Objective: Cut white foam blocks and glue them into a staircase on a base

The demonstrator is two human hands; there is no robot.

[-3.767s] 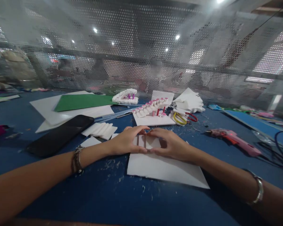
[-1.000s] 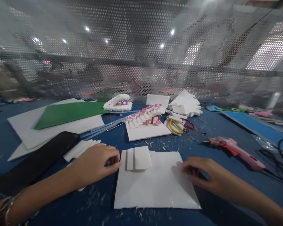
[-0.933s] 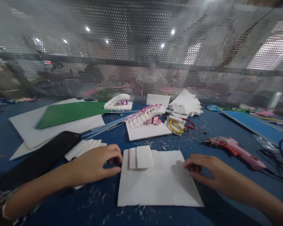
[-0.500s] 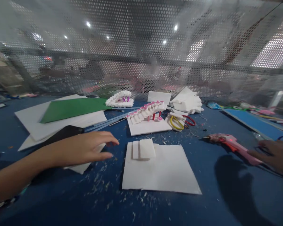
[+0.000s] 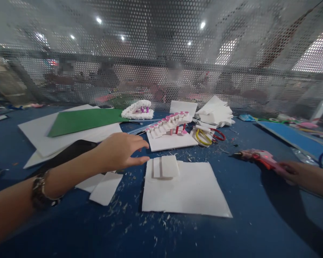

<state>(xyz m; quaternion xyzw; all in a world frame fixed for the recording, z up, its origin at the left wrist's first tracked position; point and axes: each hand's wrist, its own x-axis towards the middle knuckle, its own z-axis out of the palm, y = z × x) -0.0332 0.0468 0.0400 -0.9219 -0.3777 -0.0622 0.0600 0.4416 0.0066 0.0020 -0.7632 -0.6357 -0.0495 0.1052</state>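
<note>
My left hand (image 5: 123, 150) hovers just left of a white foam board (image 5: 191, 195), thumb and fingers apart, holding nothing. On the board's back left part sit small stacked white strips (image 5: 170, 166), stepped like stairs. At the right, my right hand (image 5: 303, 173) is wrapped round the handle of a pink glue gun (image 5: 262, 157); its nozzle points left towards the board. Behind the board stands a small white model staircase (image 5: 164, 129) with pink-topped edges and red and pink posts on a white base. Loose white pieces (image 5: 106, 188) lie below my left wrist.
A green sheet (image 5: 88, 121) lies over white sheets at the left, near a black phone-like object (image 5: 80, 146). Scissors (image 5: 204, 137) with yellow and red handles, a white fluffy model (image 5: 137, 110) and a blue board (image 5: 296, 138) are farther back. A perforated metal screen (image 5: 161, 53) stands behind.
My left hand has moved right, towards the stacked strips. My right hand has closed round the glue gun's handle, which it was only reaching over before.
</note>
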